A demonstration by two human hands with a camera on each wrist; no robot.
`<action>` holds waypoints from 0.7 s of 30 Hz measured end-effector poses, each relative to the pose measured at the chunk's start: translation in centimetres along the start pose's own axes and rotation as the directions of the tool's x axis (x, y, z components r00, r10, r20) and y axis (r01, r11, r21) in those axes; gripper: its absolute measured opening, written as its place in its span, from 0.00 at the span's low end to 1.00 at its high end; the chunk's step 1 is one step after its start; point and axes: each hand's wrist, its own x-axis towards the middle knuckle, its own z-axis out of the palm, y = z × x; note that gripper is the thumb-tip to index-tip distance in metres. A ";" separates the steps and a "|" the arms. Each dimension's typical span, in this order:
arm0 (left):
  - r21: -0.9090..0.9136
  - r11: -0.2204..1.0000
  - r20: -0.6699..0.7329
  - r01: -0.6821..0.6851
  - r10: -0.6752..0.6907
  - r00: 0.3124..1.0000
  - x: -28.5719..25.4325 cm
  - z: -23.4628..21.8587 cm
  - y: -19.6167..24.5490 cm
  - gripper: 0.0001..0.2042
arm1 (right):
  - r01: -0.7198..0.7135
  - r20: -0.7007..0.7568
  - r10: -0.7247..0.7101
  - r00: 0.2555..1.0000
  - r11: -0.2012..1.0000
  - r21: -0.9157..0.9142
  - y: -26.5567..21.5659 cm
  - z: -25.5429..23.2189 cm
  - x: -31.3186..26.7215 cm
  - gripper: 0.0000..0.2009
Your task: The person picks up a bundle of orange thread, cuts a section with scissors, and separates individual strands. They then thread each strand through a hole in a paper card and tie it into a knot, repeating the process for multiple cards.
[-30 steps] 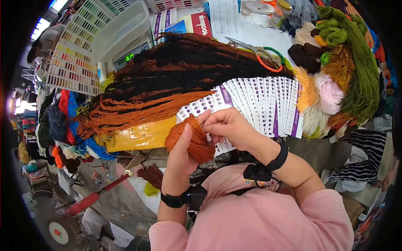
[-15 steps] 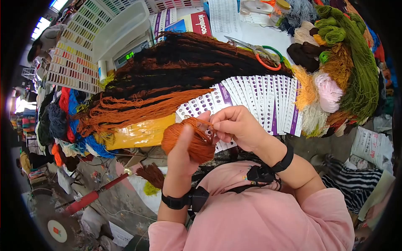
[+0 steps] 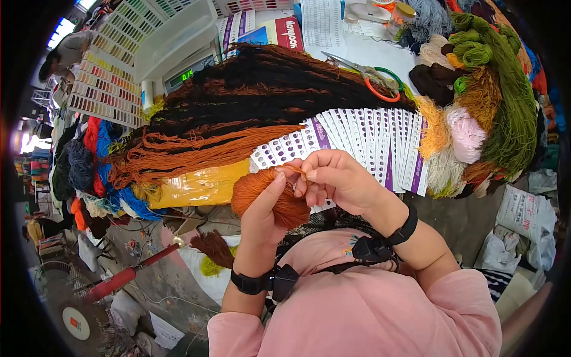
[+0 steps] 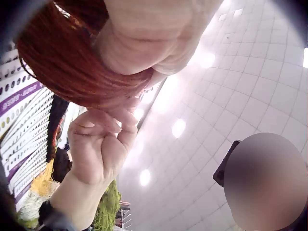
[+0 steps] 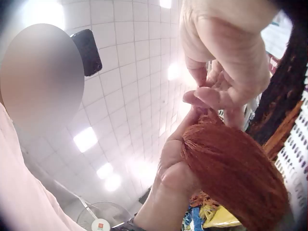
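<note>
A rust-orange hank of yarn (image 3: 262,193) is held up in front of the person's chest. The left hand (image 3: 267,208) grips it, thumb lying along its near side and fingers behind it. At the hank's right end the right hand (image 3: 339,181) pinches some strands of the same yarn between thumb and fingertips. In the right wrist view the hank (image 5: 236,173) hangs gathered at its top, where both hands' fingertips meet. The left wrist view shows the right hand (image 4: 101,144) close under the hank (image 4: 72,62).
Behind the hands lie dark and rust yarn (image 3: 250,89), fanned shade cards (image 3: 369,143), a yellow plastic-wrapped pack (image 3: 202,187) and scissors (image 3: 380,83). A scale (image 3: 187,74) with a tray stands at the back left. Coloured hanks (image 3: 476,89) are heaped at the right. A fan (image 3: 77,321) stands lower left.
Half a second ago strands stretched loosely from the hank to the right hand; now the right fingertips pinch close beside the left hand's fingers. The left hand keeps its grip on the hank.
</note>
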 end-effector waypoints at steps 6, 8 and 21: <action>0.020 1.000 -0.025 0.010 -0.010 1.000 -0.2 0.6 0.2 0.17 | -0.006 -0.013 0.006 1.000 1.000 -0.027 -0.2 0.5 -0.2 0.05; 0.002 1.000 0.013 0.004 -0.004 1.000 0.0 0.1 0.0 0.17 | -0.012 -0.008 0.011 1.000 1.000 -0.019 -0.2 0.3 -0.2 0.05; -0.058 0.997 0.008 -0.045 0.046 0.999 -0.4 -0.2 0.0 0.17 | -0.046 -0.134 0.053 0.990 0.997 0.054 -0.4 0.9 0.1 0.05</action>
